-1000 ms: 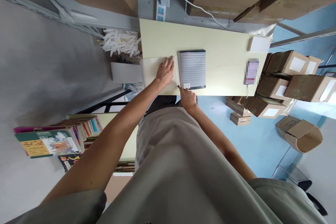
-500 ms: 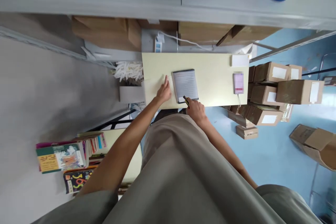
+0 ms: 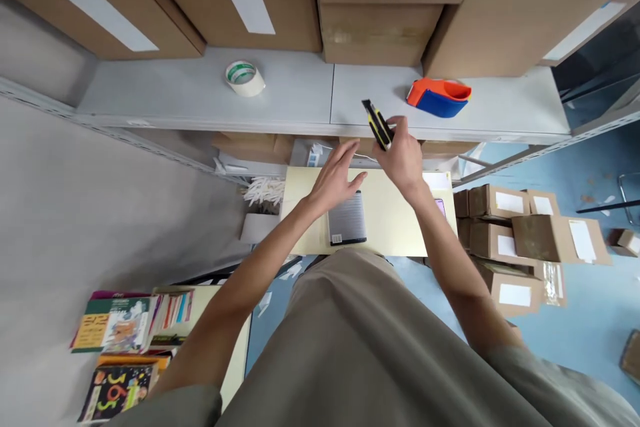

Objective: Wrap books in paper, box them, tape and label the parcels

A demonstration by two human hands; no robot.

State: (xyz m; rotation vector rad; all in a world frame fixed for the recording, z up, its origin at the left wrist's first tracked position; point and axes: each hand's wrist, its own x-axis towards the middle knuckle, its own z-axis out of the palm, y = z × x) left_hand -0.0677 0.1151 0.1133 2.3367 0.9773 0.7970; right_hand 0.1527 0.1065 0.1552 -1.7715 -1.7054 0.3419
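Note:
My right hand (image 3: 403, 159) is closed around a black and yellow utility knife (image 3: 378, 124), its tip pointing up toward the shelf. Beside it my left hand (image 3: 336, 180) is raised with the fingers stretched out and the thumb apart, holding nothing. Below my left hand a grey, ribbed flat item with dark edges and a small white label (image 3: 347, 219) lies on the pale yellow table (image 3: 395, 227). The left hand hides part of its far end. On the grey shelf ahead sits an orange and blue tape dispenser (image 3: 440, 99), right of the knife.
A tape roll (image 3: 245, 79) rests on the shelf (image 3: 295, 93), with large cardboard boxes (image 3: 380, 27) behind. More boxes (image 3: 493, 240) are stacked on the right. Books (image 3: 117, 323) lie at lower left. A phone (image 3: 441, 207) is on the table's right side.
Both hands have lifted from the table toward the shelf, the right one bringing the utility knife along. The view has tilted up, showing more of the shelf and its boxes.

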